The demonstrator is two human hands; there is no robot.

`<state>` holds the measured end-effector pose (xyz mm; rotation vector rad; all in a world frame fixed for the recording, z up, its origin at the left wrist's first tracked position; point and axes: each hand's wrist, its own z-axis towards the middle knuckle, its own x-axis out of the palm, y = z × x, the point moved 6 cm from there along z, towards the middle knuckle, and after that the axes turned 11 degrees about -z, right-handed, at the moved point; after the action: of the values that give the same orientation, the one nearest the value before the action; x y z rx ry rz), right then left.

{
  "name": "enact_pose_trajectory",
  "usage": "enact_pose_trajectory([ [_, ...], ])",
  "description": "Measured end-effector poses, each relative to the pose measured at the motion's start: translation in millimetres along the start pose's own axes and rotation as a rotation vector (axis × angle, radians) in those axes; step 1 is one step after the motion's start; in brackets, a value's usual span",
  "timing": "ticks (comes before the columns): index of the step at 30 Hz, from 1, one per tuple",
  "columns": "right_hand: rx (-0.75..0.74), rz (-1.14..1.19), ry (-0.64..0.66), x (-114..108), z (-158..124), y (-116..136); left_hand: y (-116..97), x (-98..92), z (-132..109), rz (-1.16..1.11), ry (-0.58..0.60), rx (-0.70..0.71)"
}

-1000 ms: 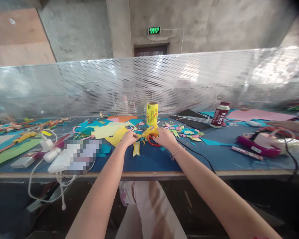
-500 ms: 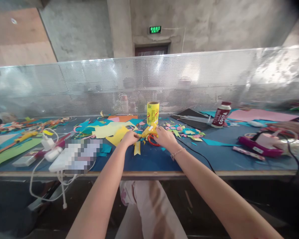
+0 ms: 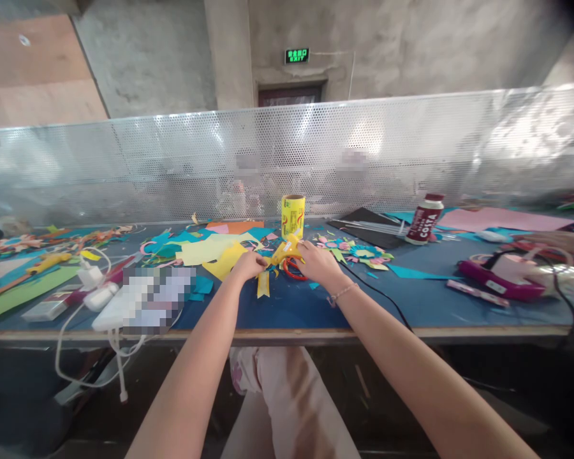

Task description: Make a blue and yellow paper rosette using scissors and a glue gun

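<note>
My right hand (image 3: 318, 262) is wrapped round a yellow hot glue gun (image 3: 287, 250), its nozzle pointing left. Close to that nozzle, my left hand (image 3: 249, 264) pinches the edge of a small paper craft piece, mostly hidden by the fingers. From this spot a yellow paper strip (image 3: 263, 284) with a notched end hangs toward me over the blue table. A red ring-shaped thing (image 3: 294, 270) lies under the glue gun. Just behind the hands stands a yellow cardboard tube (image 3: 293, 217).
Coloured paper sheets (image 3: 201, 250) and scraps spread left of centre. A white power strip with cables (image 3: 119, 306) lies left, near the edge. Paper wreaths (image 3: 366, 253), a COSTA bottle (image 3: 425, 220) and a purple case (image 3: 500, 280) are right. Another person's hand (image 3: 559, 242) is far right.
Hardly anything differs. The view has shifted very slightly; both hands and the glue gun hold nearly the same place.
</note>
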<state>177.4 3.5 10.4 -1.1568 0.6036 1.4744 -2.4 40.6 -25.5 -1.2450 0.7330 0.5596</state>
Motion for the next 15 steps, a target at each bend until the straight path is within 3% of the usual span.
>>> enact_pose_trajectory([
  [15,-0.037,-0.013,0.015,-3.3,-1.4,0.1,-0.6,2.7,0.9,0.004,-0.002,0.031],
])
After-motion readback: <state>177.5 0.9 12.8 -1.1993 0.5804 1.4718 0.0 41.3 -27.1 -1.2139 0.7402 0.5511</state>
